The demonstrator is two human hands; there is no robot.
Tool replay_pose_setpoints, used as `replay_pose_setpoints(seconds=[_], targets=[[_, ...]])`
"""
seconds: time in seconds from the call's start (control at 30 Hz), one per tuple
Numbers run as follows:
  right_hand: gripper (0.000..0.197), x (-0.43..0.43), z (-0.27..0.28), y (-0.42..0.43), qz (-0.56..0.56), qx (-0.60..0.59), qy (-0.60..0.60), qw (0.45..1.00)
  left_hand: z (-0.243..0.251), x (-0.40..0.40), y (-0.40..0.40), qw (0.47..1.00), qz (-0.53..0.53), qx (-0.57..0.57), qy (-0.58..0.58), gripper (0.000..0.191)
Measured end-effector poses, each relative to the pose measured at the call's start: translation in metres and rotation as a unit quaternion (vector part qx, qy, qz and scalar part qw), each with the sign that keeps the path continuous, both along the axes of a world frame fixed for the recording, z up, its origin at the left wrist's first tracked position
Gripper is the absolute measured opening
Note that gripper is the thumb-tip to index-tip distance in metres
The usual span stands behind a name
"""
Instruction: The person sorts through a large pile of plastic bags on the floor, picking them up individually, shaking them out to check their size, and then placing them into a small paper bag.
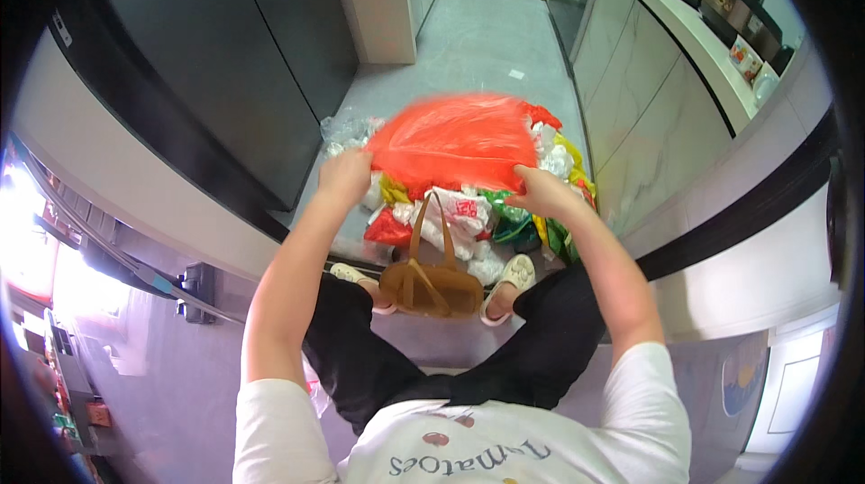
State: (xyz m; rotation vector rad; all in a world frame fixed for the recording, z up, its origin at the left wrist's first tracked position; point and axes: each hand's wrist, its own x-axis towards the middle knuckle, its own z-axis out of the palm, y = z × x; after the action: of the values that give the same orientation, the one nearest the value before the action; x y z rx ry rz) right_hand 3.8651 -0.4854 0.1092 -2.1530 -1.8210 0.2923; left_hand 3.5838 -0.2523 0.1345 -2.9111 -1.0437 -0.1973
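A red plastic bag (459,136) is spread between my two hands, blurred by motion. My left hand (346,176) is closed on its left corner. At its right edge, my right hand (549,192) pinches the plastic with thumb and fingers. Below the bag lies a heap of crumpled plastic bags, among them a white bag with red print (456,217), a green bag (511,220) and a red one (388,227). Between my feet stands a brown handbag (432,289) with its handles upright. The red bag hides part of the heap.
A dark refrigerator (223,44) stands at the left, a marble-patterned cabinet (628,65) with a countertop at the right. Clear plastic (348,129) lies by the refrigerator. Farther off, a small white piece (516,74) rests on the grey floor. My cream clogs (517,274) flank the handbag.
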Motion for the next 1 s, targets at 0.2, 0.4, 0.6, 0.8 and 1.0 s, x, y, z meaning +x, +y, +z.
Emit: replay_pose_setpoints(seconds=[0.2,0.4,0.6,0.8,1.0], targets=[[0.042,-0.029,0.046,0.01,-0.147,0.083,0.357,0.919,0.018,0.017,0.004,0.916,0.126,-0.262,-0.277,0.036],[0.056,-0.032,0.055,0.015,-0.175,0.152,0.173,0.957,0.045,0.021,-0.002,0.971,-0.036,-0.142,-0.19,0.051],[0.086,-0.042,0.051,-0.021,-0.173,0.178,0.106,0.963,0.068,-0.012,-0.047,0.972,-0.079,-0.193,-0.111,0.069],[0.085,-0.061,0.065,-0.037,-0.177,0.202,0.15,0.952,0.078,-0.031,-0.059,0.976,-0.088,-0.176,-0.096,0.068],[0.102,-0.097,0.086,-0.07,-0.214,0.18,0.169,0.945,0.111,-0.063,-0.098,0.986,-0.061,-0.12,-0.1,0.061]])
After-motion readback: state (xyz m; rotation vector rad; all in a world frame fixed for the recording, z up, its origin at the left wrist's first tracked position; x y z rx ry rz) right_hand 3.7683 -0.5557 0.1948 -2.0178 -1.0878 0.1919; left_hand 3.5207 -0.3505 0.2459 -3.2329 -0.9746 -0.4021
